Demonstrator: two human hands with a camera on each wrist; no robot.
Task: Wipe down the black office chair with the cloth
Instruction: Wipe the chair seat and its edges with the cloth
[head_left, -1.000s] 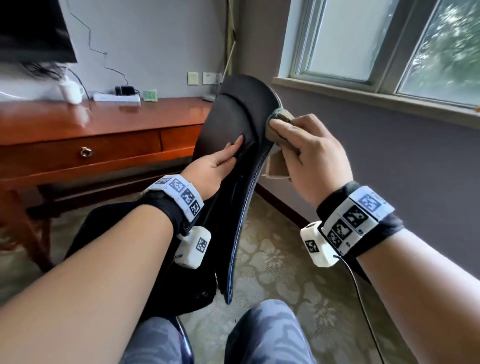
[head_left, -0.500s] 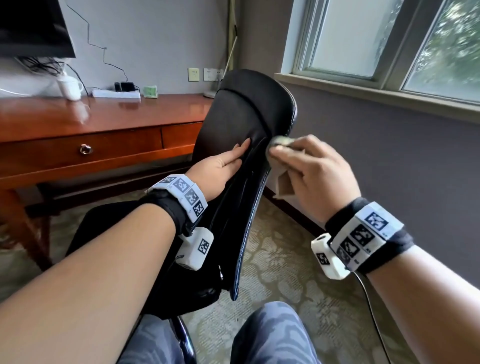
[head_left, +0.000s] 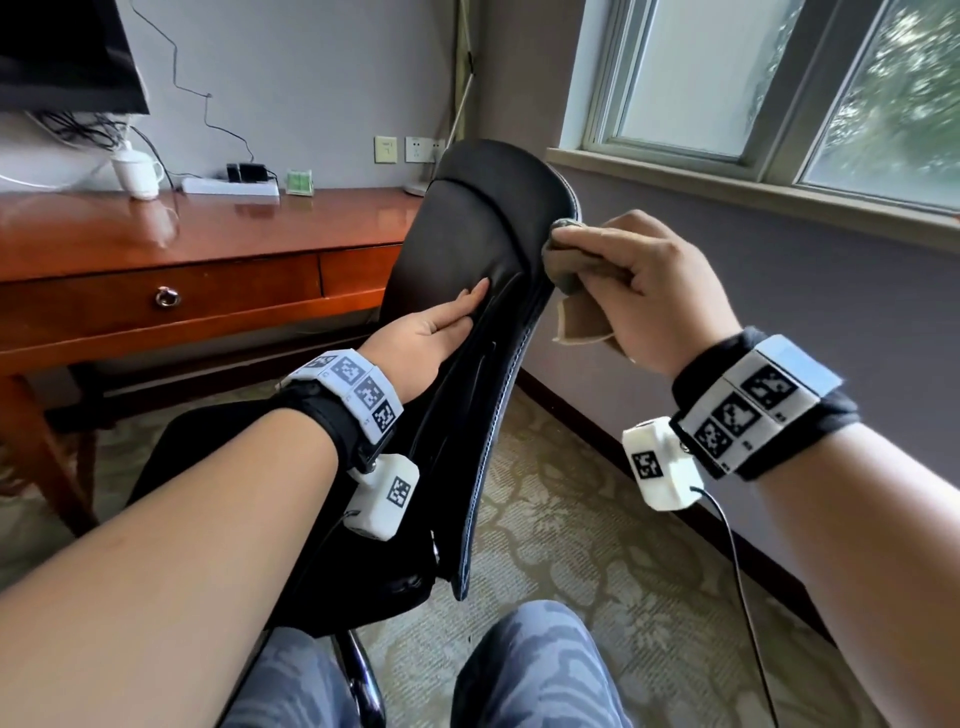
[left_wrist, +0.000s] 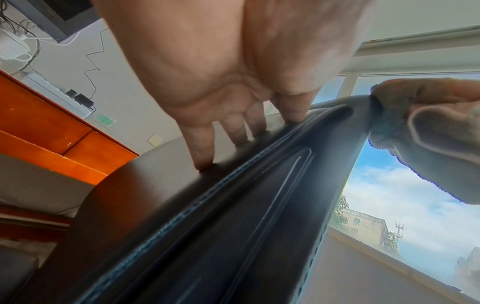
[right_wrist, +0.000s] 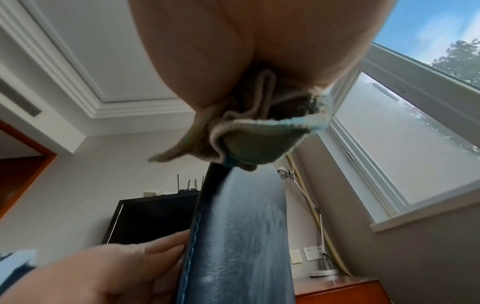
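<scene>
Cloth (head_left: 576, 270) bunched in right hand (head_left: 649, 291), pressed on chair (head_left: 467, 249) backrest edge to wipe it. Left hand (head_left: 431, 332) fingers flat on backrest front, prob. steadying it

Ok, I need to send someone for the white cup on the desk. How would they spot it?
Start at the long red-brown wooden desk against the far wall. At its back left, under the dark screen, stands the white cup with a handle, left of the white power strip, the only rounded thing there.
</scene>
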